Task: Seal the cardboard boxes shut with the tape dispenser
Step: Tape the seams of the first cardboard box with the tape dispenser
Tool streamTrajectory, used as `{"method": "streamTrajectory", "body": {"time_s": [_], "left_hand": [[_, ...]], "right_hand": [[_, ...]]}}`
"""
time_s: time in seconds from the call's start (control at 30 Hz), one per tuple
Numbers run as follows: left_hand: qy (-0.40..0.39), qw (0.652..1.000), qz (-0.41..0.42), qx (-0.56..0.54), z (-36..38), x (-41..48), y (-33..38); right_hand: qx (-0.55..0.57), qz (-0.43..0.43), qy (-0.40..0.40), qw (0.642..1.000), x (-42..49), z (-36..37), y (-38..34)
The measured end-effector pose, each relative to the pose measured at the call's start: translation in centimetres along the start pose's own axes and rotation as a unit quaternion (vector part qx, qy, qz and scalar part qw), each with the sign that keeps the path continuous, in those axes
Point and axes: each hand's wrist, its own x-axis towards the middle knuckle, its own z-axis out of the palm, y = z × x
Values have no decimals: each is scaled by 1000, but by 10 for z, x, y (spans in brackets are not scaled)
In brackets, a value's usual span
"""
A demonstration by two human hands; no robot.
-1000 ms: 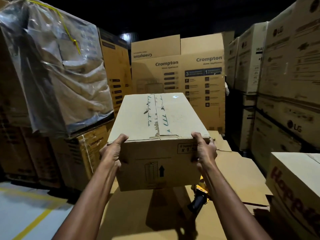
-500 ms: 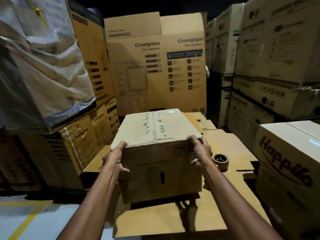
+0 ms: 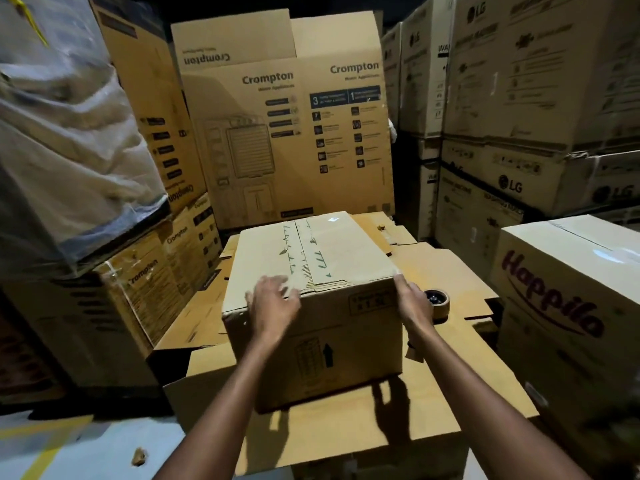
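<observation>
Your left hand (image 3: 273,306), fingers spread, and right hand (image 3: 414,303), flat, steady the cardboard box (image 3: 322,258); its top seam looks taped, tape roll (image 3: 437,301) idle right.

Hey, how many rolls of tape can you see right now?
1. The tape roll lies on the flattened cardboard, right of the small box, beside the right hand. More may be hidden behind the box.

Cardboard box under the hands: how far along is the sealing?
Done: the cardboard box has a tape strip along its top seam. In hand: it sits on flattened cardboard, left hand over its near top edge, right hand against its right corner. Left: unclear; no dispenser in view, only a tape roll beside it.
</observation>
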Motion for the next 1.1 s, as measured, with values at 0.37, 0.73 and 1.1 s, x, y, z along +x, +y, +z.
{"method": "streamTrajectory", "body": {"time_s": [0.37, 0.73, 1.1], "left_hand": [[-63, 997, -12, 31, 23, 47, 43], [-87, 993, -60, 42, 43, 76, 39], [-108, 991, -75, -34, 44, 78, 36]], "right_hand": [[337, 179, -46, 923, 76, -66, 54], [333, 398, -94, 850, 161, -50, 134], [269, 405, -184, 854, 189, -32, 151]]}}
